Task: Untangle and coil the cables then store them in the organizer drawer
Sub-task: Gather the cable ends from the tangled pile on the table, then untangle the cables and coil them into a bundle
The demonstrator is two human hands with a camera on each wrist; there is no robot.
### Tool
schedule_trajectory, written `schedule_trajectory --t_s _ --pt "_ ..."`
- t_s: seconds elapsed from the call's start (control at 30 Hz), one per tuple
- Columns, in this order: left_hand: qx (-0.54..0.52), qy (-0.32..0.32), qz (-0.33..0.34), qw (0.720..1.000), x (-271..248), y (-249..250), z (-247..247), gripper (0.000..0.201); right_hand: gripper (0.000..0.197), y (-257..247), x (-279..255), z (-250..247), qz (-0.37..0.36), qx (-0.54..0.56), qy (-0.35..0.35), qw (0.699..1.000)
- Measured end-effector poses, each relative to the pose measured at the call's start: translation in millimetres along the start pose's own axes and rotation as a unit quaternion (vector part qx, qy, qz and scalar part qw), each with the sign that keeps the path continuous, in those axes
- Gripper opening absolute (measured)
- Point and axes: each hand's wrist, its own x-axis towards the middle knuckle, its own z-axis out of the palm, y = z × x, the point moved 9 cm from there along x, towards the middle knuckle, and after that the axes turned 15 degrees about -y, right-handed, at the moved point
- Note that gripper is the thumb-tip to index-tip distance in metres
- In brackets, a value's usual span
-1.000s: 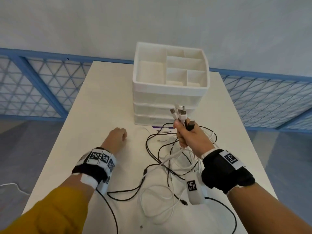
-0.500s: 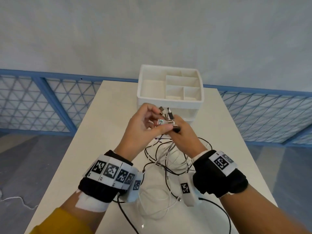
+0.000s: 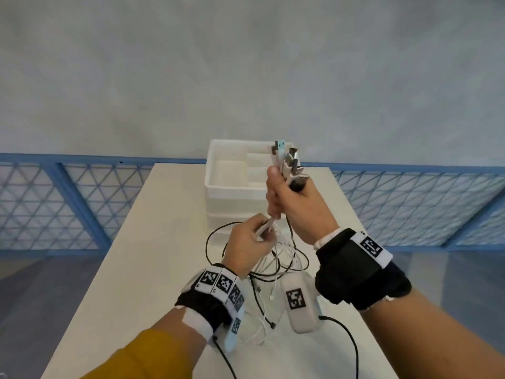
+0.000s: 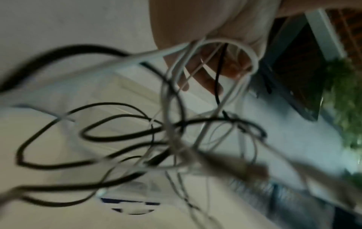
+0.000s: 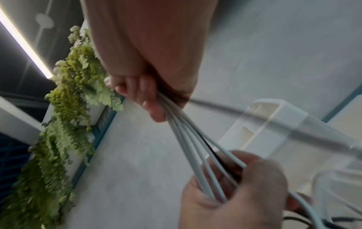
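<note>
My right hand [image 3: 287, 195] is raised in front of the white organizer [image 3: 232, 184] and grips a bundle of white and black cables, with the USB plugs [image 3: 287, 160] sticking up out of the fist. Just below it my left hand [image 3: 248, 236] is closed round the same strands [image 5: 197, 148], which run taut between the two hands. Under the hands the cable tangle [image 3: 273, 263] hangs in black and white loops down to the table [image 3: 142, 242]. The left wrist view shows these loops [image 4: 117, 131], blurred.
The organizer stands at the table's far middle, its top tray divided into open compartments. A blue lattice railing [image 3: 68, 203] runs behind the table. Green plants [image 5: 68, 108] hang at the left in the right wrist view. Black camera leads [image 3: 347, 340] trail off the wrists.
My right hand has lifted the plug ends higher. My left hand has come off the plugs and slid down the cables to just under the right fist, pulling the tangle up off the table.
</note>
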Motion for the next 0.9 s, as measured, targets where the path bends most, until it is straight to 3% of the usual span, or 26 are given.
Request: schedule_trajectory --t_s 0.1,0.17,0.27,0.33,0.43,0.53,0.63,0.7,0.77,0.9 --pt "0.08 -0.03 0.001 0.996 5.5 -5.5 2.3 0.021 0.04 -3.1 -4.9 -12.2 -0.011 0.073 0.047 0.996" --pt "0.065 -0.091 -0.032 0.993 5.7 -5.2 8.2 0.028 0.039 -10.0 -8.3 -16.9 -0.005 0.043 0.052 0.998" --pt "0.002 -0.2 -0.073 0.977 3.7 12.2 1.8 0.073 0.029 -12.0 -5.6 -29.2 0.041 -0.098 0.022 0.994" --pt "-0.045 -0.173 -0.013 0.984 4.2 54.8 -24.1 0.09 0.028 -1.3 -1.4 -30.3 0.095 -0.168 -0.027 0.981" --pt "0.029 -0.07 0.067 0.995 8.0 115.7 -53.7 0.111 0.035 14.0 0.6 -17.3 0.15 -0.261 -0.079 0.95" --pt "0.0 -0.012 0.037 0.999 9.6 120.1 -52.4 0.124 0.032 12.1 3.8 -6.2 0.128 -0.254 -0.077 0.956" --pt "-0.107 0.001 0.011 0.994 3.8 100.3 -39.1 0.114 0.029 4.8 6.7 4.7 0.1 -0.229 -0.091 0.964" --pt "-0.133 0.022 0.036 0.99 3.4 101.1 -35.7 0.076 0.031 3.9 7.4 18.4 0.087 -0.233 -0.129 0.96" --pt "-0.131 0.075 0.066 0.986 6.1 109.0 -42.7 0.04 0.056 4.7 5.4 24.8 0.09 -0.213 -0.14 0.963" --pt "-0.126 0.136 0.076 0.98 10.2 119.4 -52.2 0.025 0.05 -0.2 4.0 23.8 0.082 -0.147 -0.132 0.977"
